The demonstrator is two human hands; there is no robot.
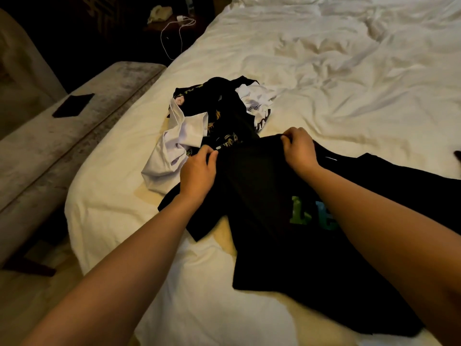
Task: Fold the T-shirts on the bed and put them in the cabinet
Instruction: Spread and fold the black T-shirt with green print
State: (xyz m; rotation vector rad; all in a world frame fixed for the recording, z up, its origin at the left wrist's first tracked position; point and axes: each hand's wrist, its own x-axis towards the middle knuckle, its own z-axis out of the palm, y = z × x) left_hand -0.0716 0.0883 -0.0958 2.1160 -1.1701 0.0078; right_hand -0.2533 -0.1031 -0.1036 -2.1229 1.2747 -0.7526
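Note:
A black T-shirt [269, 221] with green and blue letters lies spread over the near part of the white bed [324, 71]. My left hand [199, 171] pinches its far edge on the left. My right hand [300, 148] grips the same edge further right, lifting the cloth slightly. Just beyond my hands sits a crumpled pile: a black T-shirt [229, 113] with yellow print, a white T-shirt [174, 143] on the left and another white one [257, 101] with dark print at the back. No cabinet is in view.
A grey upholstered bench [74, 126] runs along the bed's left side with a dark flat object [73, 105] on it. A nightstand at the back holds a white charger and cable [179, 23]. Rumpled white bedding fills the right.

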